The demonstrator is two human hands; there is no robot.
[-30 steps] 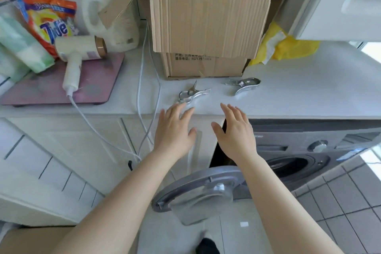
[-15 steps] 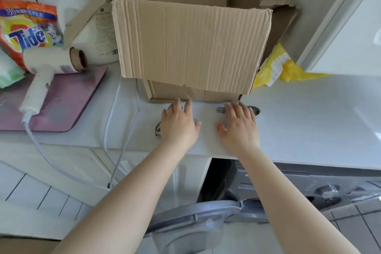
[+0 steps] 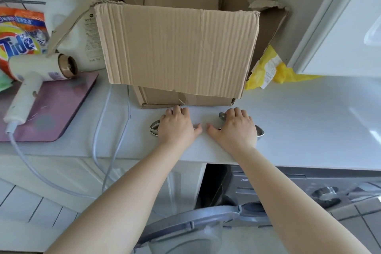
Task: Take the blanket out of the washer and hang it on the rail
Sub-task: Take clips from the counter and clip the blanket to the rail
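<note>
Two metal clips lie on the white countertop (image 3: 309, 121) in front of a cardboard box. My left hand (image 3: 177, 126) lies over the left clip (image 3: 153, 129), fingers bent down around it. My right hand (image 3: 237, 128) covers the right clip (image 3: 260, 131) the same way, so only the clips' ends show. Below the counter stands the grey washer (image 3: 288, 187) with its round door (image 3: 193, 227) swung open. No blanket and no rail are in view.
An open cardboard box (image 3: 177, 51) fills the back of the counter. On a pink mat (image 3: 57, 109) to the left rests a white hair dryer (image 3: 31, 80) with its cord hanging down. A Tide bag (image 3: 18, 41), a white jug (image 3: 82, 43) and a yellow bag (image 3: 268, 70) are also there.
Both hands have moved forward from above the washer door onto the countertop and come down over the two metal clips. The view has shifted closer to the counter.
</note>
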